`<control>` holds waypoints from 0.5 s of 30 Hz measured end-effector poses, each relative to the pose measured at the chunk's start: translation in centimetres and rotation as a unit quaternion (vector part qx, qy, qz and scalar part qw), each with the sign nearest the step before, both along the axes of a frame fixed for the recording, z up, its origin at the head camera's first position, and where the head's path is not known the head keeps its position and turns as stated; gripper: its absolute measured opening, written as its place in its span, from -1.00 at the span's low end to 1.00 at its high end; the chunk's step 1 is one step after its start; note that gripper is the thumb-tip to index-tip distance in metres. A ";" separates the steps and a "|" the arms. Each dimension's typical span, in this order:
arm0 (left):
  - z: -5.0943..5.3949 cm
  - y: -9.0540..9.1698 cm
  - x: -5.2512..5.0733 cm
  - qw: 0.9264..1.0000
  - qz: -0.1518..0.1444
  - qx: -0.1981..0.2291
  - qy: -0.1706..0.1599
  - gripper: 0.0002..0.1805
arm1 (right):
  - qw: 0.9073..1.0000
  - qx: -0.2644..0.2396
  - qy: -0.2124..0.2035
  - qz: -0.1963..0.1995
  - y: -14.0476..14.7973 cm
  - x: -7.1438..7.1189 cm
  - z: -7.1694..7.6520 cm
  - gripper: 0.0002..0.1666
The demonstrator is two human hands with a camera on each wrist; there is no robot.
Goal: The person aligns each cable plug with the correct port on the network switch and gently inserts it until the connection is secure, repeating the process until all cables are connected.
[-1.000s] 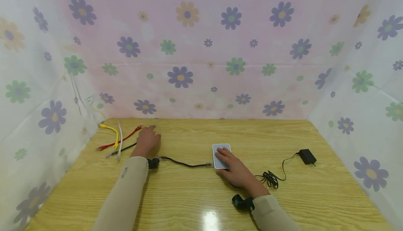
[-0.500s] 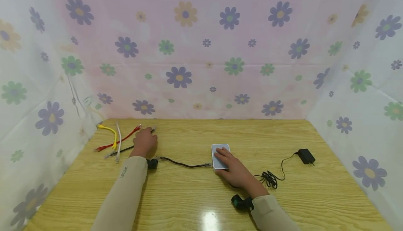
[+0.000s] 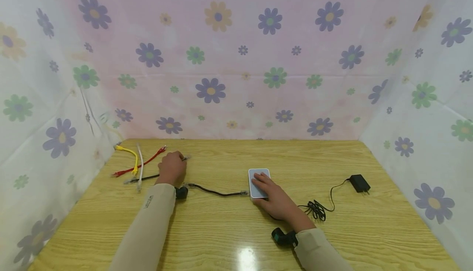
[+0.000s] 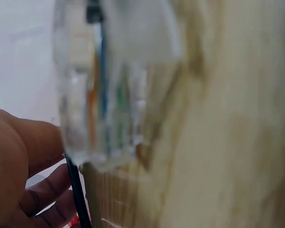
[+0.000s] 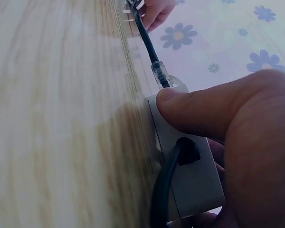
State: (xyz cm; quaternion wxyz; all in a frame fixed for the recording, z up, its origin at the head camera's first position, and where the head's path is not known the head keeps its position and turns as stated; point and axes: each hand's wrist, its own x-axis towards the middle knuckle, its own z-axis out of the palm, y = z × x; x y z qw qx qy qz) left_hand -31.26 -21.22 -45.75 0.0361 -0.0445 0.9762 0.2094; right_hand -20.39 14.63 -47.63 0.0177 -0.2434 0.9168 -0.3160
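My left hand [image 3: 173,167] pinches a black network cable [image 3: 149,177] near its far end, and the clear plug [image 3: 186,158] sticks out past the fingertips. In the left wrist view, thumb and fingers [image 4: 47,185] are around that cable, while another clear plug [image 4: 102,95] looms blurred before the lens. My right hand [image 3: 274,197] holds a white network box [image 3: 255,187] with a grey-blue top, the thumb [image 5: 194,107] against its side. A second black network cable [image 3: 218,193] runs leftward from the box. A black cord [image 5: 164,190] enters the box's near side.
At the table's left lie a yellow cable [image 3: 129,151], a white cable [image 3: 140,168] and a red cable [image 3: 151,160], crossing one another. A black power adapter [image 3: 359,184] sits at the right, its coiled cord [image 3: 317,210] reaching toward the box. Flowered cloth walls [image 3: 229,65] surround the table.
My left hand has taken hold of the black cable and drawn slightly nearer, bringing its far plug rightward and toward me. The right hand and box have stayed put.
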 end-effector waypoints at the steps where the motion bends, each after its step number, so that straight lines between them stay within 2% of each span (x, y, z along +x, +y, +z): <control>1: 0.0 0.0 0.0 1.000 -0.001 0.002 -0.001 -0.59 | 1.000 -0.001 0.000 0.000 0.0 0.0 0.0 -0.27; 6: 0.3 -0.2 0.3 1.000 -0.003 0.017 -0.001 -0.63 | 1.000 -0.002 -0.003 0.002 -0.1 0.0 -0.1 -0.27; 13: 0.9 0.0 0.6 0.998 -0.007 0.048 0.038 -0.65 | 1.000 0.004 -0.002 0.001 0.0 0.0 -0.1 -0.27; 15: 1.4 0.1 0.7 0.997 -0.009 0.057 0.044 -0.65 | 1.000 0.004 -0.003 0.003 0.1 0.0 -0.1 -0.26</control>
